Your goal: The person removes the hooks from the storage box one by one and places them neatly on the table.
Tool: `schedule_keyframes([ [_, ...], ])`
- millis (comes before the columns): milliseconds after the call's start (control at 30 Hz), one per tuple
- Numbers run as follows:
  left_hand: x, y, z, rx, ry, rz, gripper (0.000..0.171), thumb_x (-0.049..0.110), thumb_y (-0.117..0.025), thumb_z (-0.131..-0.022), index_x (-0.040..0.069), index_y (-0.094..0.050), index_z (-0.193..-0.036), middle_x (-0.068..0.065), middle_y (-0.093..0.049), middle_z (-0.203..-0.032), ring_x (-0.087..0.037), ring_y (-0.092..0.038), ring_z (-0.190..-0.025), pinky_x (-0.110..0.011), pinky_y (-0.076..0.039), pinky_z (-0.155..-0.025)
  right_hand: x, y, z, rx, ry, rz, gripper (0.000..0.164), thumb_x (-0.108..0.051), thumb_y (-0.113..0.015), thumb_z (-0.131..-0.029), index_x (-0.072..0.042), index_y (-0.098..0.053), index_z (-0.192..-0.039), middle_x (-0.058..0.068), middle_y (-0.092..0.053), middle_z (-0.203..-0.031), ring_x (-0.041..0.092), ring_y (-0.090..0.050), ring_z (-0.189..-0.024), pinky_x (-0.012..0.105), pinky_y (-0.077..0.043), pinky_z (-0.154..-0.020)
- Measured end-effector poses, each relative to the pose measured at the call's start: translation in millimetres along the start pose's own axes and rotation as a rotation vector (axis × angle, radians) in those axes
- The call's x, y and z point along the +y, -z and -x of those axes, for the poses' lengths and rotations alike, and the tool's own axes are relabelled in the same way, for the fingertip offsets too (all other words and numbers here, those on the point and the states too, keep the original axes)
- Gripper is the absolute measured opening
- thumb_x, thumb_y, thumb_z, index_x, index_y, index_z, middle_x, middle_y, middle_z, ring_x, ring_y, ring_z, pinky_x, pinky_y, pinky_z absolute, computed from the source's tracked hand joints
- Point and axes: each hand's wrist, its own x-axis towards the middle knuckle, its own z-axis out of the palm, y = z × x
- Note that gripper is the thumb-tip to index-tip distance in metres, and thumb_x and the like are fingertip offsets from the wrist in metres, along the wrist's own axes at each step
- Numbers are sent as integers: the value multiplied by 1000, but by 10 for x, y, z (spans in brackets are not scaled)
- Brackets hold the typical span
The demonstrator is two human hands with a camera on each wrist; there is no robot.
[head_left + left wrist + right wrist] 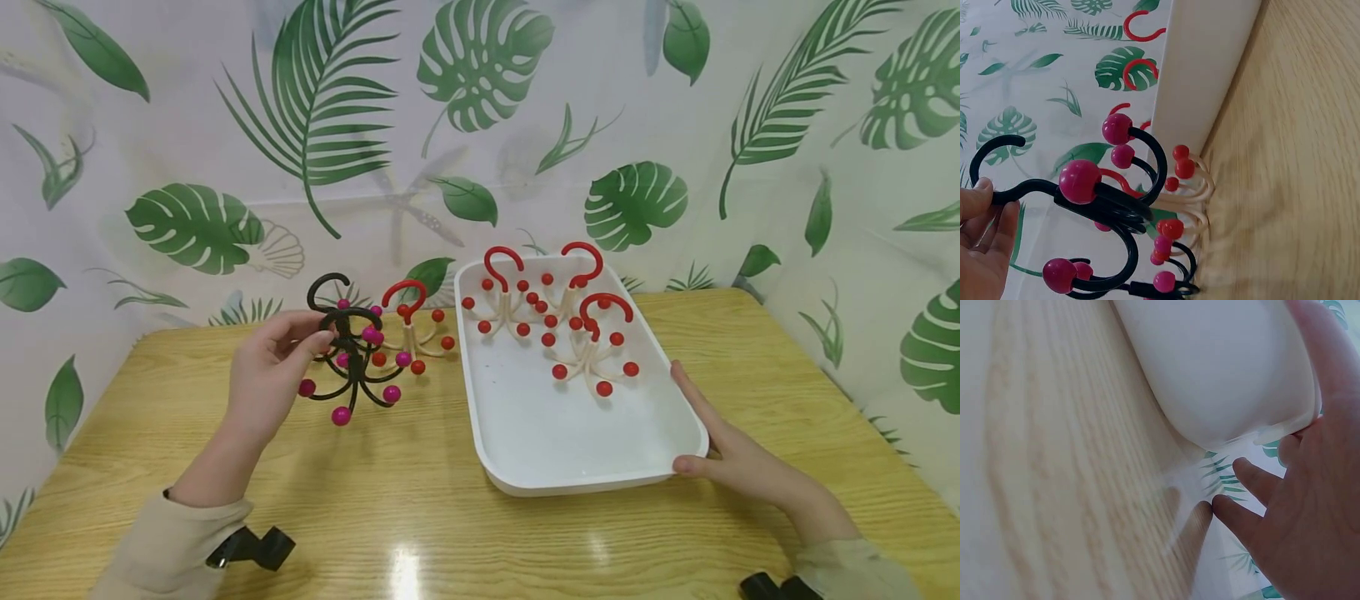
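Black hanger (356, 367) with magenta balls: held in the left hand (262, 379), thumb and fingers pinching its curved hook. The left wrist view shows it apart from the wooden table (337, 517). The right hand (738, 462) holds the white tray (555, 442) at its near right corner, thumb at the rim; two of its fingers stand away from the wall in the right wrist view.

Step in hand, as judged: handling one black hanger while the tray is steadied. A second black hanger (1147, 289) stands on the table close behind; a red-hooked hanger (408, 340) with cream arms stands between it and the tray. Three red-hooked hangers sit inside the tray, toward its far end.

Next move, as judged: it calls for drawing the held hanger clear of its black neighbour before any sideways travel, since the splayed arms could snag. The pinch should stay firm at the hook, and the tray steady.

Limits of inspection: in the head view the two black hangers overlap, and which rear balls belong to which cannot be told. The tray hides part of the right-hand fingers, so their pressure is unverified. The left wrist view cuts off the second black hanger at its lower edge.
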Motion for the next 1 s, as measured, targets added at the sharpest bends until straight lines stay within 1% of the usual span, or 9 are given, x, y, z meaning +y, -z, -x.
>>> schedule_keyframes([
  [100,-56,49,1,14,-3,-9,22,9,-65,-91,-2,-65,-110,-2,-65,-99,-3,-63,-84,-14,-50,-73,-12,-1,3,-1,2,4,103,-10,-70,-86,-30,5,-153,1,11,-159,19,6,-143,54,-10,-109],
  [200,-77,85,8,22,11,-23,22,9,-65,-91,-2,-65,-110,-3,-66,-99,-1,-62,-85,-14,-50,-73,-10,-2,5,0,2,8,103,-10,-70,-86,-30,5,-153,1,11,-159,17,5,-143,53,-10,-110],
  [267,-97,98,7,29,24,-30,22,9,-65,-91,-2,-66,-110,-6,-67,-101,0,-62,-85,-14,-50,-73,-6,-4,4,1,-3,5,103,-11,-70,-86,-30,5,-153,1,12,-159,18,6,-143,66,-9,-103],
  [300,-108,103,7,31,29,-35,22,9,-65,-91,-2,-66,-110,-6,-67,-101,0,-62,-85,-14,-50,-73,-4,-5,5,2,-3,5,103,-11,-70,-85,-30,5,-153,1,12,-159,18,6,-143,68,-9,-102],
  [433,-163,115,2,41,47,-52,22,10,-66,-90,-2,-66,-109,-1,-66,-99,0,-62,-84,-14,-49,-71,-2,-7,7,2,0,0,103,-10,-71,-85,-30,4,-153,1,12,-159,15,6,-143,71,-8,-100],
  [567,-216,115,-4,36,58,-45,22,10,-66,-90,-2,-66,-108,1,-66,-97,0,-62,-83,-15,-51,-72,-4,-6,5,1,1,-7,103,-10,-71,-85,-30,4,-153,1,12,-159,18,7,-143,74,-9,-98],
  [733,-286,107,-12,24,72,-48,24,11,-66,-91,-3,-65,-110,-9,-69,-99,0,-62,-83,-14,-50,-74,-3,-4,4,3,-1,-7,104,-10,-71,-85,-30,4,-153,1,12,-159,23,8,-143,76,-10,-97],
  [900,-378,99,-20,14,101,-84,25,15,-66,-91,-2,-66,-109,-6,-70,-97,-2,-62,-82,-13,-48,-72,1,-4,5,3,1,-8,103,-10,-71,-85,-30,4,-153,0,12,-159,21,7,-143,75,-10,-98],
  [1000,-427,92,-19,5,114,-89,25,16,-65,-91,-1,-66,-110,-5,-70,-96,-1,-62,-81,-13,-48,-70,5,-2,6,4,-1,0,103,-10,-71,-85,-30,4,-153,-1,11,-159,18,6,-143,67,-9,-104],
])
